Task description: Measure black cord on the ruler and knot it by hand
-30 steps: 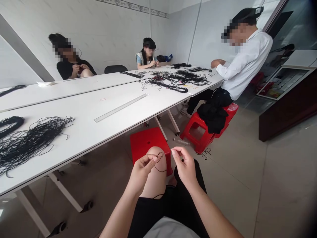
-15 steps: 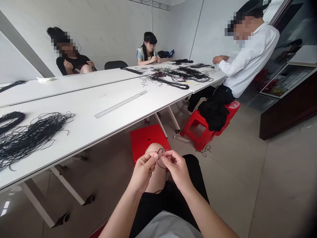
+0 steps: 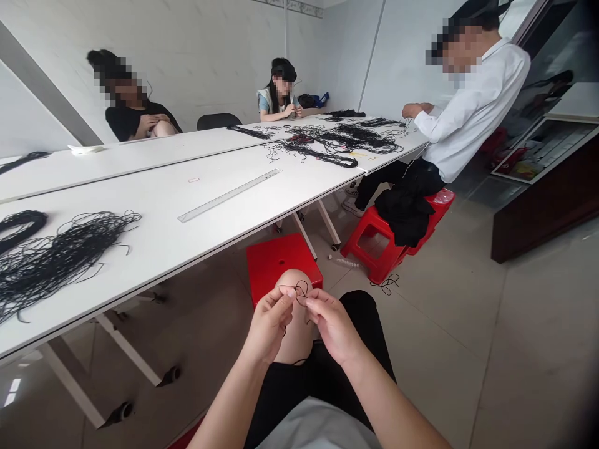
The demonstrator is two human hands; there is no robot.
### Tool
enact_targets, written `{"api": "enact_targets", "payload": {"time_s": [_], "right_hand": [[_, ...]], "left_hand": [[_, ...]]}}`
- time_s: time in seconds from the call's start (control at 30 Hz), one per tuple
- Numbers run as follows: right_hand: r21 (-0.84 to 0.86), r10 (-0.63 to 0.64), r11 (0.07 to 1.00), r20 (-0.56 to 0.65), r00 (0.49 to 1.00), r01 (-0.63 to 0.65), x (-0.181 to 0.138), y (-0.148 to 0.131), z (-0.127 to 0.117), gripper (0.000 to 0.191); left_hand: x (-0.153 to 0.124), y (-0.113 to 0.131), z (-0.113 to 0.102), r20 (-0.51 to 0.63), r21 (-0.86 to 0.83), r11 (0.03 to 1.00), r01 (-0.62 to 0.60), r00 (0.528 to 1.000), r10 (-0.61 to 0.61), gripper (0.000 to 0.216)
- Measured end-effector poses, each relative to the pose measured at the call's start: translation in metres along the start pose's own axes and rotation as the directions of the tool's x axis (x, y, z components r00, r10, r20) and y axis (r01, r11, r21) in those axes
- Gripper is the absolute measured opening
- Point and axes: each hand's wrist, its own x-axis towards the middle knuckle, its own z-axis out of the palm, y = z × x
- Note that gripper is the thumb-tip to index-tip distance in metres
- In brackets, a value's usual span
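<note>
Above my bare knee, a thin black cord forms a small loop between my two hands. My left hand pinches the cord between thumb and forefinger at the loop's left side. On the right, the thumb and fingers of my right hand are closed on the cord at the loop's lower right. Part of the cord hangs below my left fingers, and another bit of it lies across my thigh. The exact crossing of the strands is too fine to make out.
A long white table runs ahead, bearing a clear ruler, a heap of black cords and more tangled cords. A red stool stands before my knee. Three people sit around the table, one on red stools.
My right fingers have shifted slightly down and the cord's loop has opened wider and rounder. My left hand has barely moved. The person at far left has lowered a hand to the knee.
</note>
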Motion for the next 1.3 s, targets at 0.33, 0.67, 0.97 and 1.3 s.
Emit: {"api": "enact_targets", "payload": {"time_s": [0.33, 0.67, 0.97, 1.3], "right_hand": [[-0.772, 0.171, 0.502, 0.53, 0.831, 0.389, -0.052, -0.048, -0.031, 0.007], [-0.621, -0.262, 0.706, 0.218, 0.94, 0.341, -0.004, -0.058, -0.016, 0.022], [-0.688, -0.422, 0.516, 0.314, 0.85, 0.511, 0.003, -0.059, -0.007, 0.017], [-0.794, -0.64, 0.401, 0.114, 0.76, 0.456, 0.025, -0.079, -0.032, 0.018]], "left_hand": [[0.01, 0.025, -0.021, -0.122, -0.182, 0.979, -0.087, 0.99, 0.066, 0.012], [-0.007, 0.03, 0.0, 0.124, 0.078, 0.997, 0.005, 0.992, -0.015, 0.018], [-0.012, 0.025, 0.011, 0.152, 0.534, 0.821, -0.2, 0.979, 0.139, 0.009], [-0.019, 0.023, 0.007, 0.145, 0.726, 0.611, -0.315, 0.939, 0.311, 0.006]]}}
